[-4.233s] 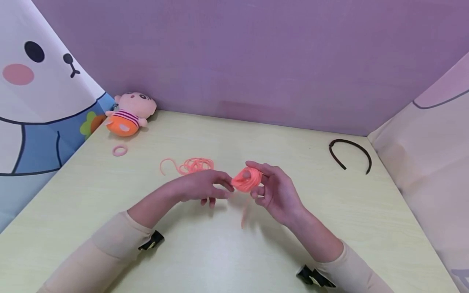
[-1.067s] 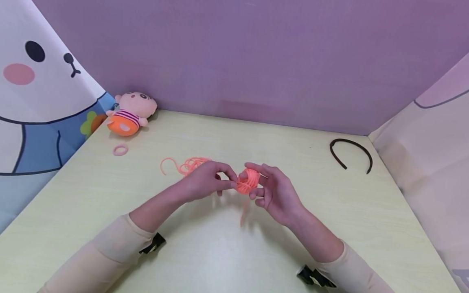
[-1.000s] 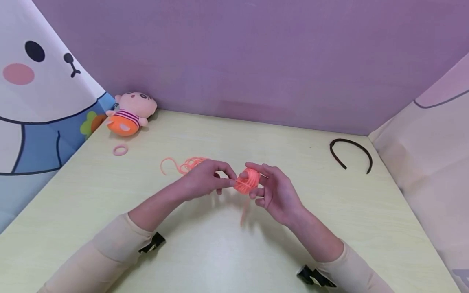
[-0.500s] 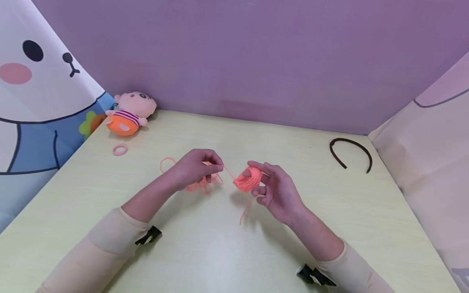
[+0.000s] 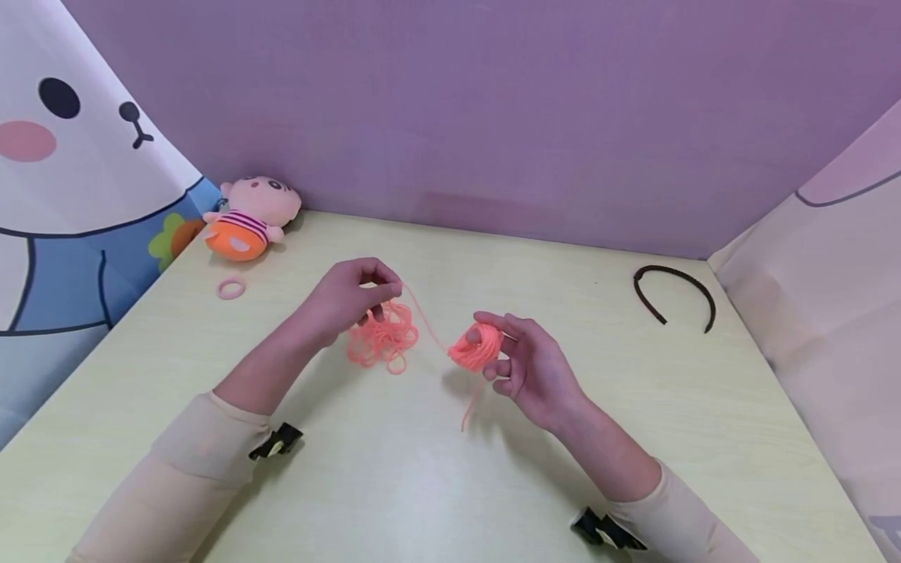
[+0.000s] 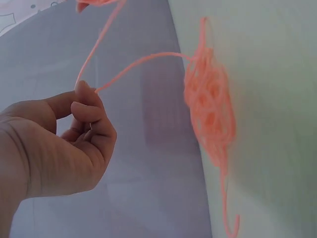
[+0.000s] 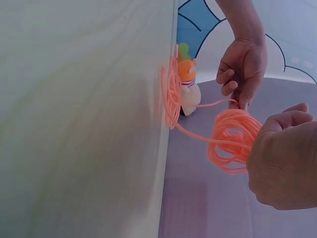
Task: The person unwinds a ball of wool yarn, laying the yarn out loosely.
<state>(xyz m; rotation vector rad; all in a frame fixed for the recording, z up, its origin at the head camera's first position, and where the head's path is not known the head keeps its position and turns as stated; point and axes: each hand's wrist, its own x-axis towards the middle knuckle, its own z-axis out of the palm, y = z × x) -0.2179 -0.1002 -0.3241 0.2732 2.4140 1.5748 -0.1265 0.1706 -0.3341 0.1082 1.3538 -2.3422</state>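
Observation:
My left hand pinches a strand of coral-pink yarn between thumb and forefinger, raised above the table. From there the strand slants down to a wound yarn coil, which my right hand holds with its fingers in and around the loops. A short yarn tail hangs beneath the coil. Behind and below the left hand lies a loose yarn pile, partly covered by that hand in the head view. The left wrist view has a second stretch of yarn running from the pinch to the pile.
A pink plush toy in orange shorts lies at the back left corner. Near it is a pink ring. A dark headband lies at the back right. A purple wall rises behind the pale table.
My left hand, close to the coil a second ago, has drawn away to the left and up, stretching the strand between the hands. The right hand stays nearly in place.

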